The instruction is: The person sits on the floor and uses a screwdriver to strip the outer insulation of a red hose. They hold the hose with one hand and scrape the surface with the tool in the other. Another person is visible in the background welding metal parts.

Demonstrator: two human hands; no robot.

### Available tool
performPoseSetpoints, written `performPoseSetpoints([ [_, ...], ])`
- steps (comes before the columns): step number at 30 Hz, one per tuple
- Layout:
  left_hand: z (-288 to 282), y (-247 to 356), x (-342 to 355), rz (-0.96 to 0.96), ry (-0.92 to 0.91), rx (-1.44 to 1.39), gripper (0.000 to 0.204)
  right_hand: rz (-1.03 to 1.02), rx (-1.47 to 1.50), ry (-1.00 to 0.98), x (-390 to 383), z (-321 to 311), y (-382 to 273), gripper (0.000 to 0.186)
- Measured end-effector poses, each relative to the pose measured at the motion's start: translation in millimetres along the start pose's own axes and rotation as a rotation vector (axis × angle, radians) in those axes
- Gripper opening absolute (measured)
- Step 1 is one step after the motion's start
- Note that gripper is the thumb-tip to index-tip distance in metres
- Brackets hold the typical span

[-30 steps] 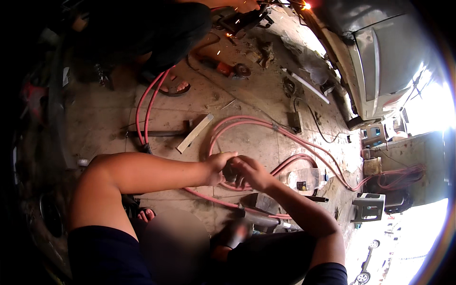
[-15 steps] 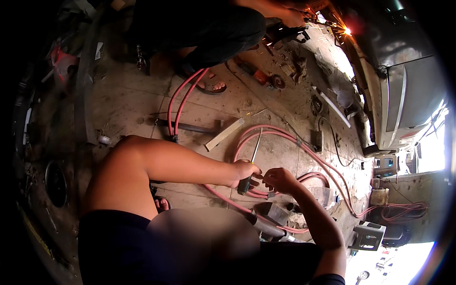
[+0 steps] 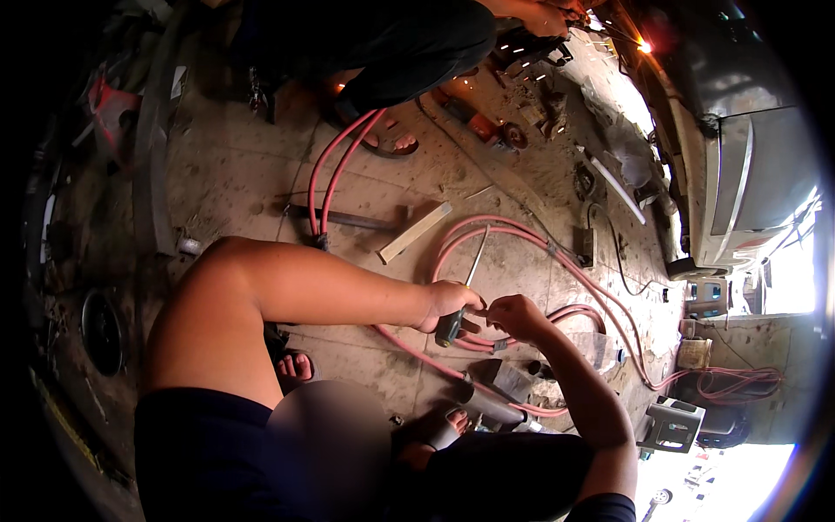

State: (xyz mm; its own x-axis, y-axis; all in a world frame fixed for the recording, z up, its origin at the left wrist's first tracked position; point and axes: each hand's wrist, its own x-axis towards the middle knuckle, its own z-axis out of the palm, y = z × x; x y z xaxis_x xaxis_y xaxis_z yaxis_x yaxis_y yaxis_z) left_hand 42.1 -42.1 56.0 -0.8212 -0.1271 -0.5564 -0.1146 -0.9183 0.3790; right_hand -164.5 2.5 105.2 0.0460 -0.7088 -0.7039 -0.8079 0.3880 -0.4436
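My left hand (image 3: 450,301) is closed around a screwdriver (image 3: 450,328) with a dark handle. Its thin metal shaft slants up and away above the hand, over the floor. Close to the left fingertips, my right hand (image 3: 518,317) has its fingers pinched together. Whatever lies between those fingers is too small to make out. Beneath both hands, a reddish twin hose (image 3: 465,230) loops across the floor. A pale wooden block (image 3: 416,232) lies beyond my left forearm, beside a dark bar (image 3: 352,219).
Another person (image 3: 417,52) crouches at the far side, where bright sparks (image 3: 644,47) fly beside a grey vehicle (image 3: 761,187). An orange power tool (image 3: 483,128) lies near that person. At right stands a grey plastic stool (image 3: 677,424). Dark metal pieces (image 3: 500,380) lie near my right forearm.
My hands stay close together, with the screwdriver still in my left hand and its shaft slightly more tilted to the right. The view has shifted a little, and my other foot now shows below.
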Motion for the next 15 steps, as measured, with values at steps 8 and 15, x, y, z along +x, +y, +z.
performPoseSetpoints([
  [8, 13, -2, 0, -0.117, 0.030, 0.026, 0.028, -0.214, -0.223, 0.338, 3, 17, 17, 0.025],
  [15, -9, -18, 9, -0.117, 0.104, 0.023, 0.030, -0.036, -0.507, 0.272, -4, 5, -3, 0.029],
])
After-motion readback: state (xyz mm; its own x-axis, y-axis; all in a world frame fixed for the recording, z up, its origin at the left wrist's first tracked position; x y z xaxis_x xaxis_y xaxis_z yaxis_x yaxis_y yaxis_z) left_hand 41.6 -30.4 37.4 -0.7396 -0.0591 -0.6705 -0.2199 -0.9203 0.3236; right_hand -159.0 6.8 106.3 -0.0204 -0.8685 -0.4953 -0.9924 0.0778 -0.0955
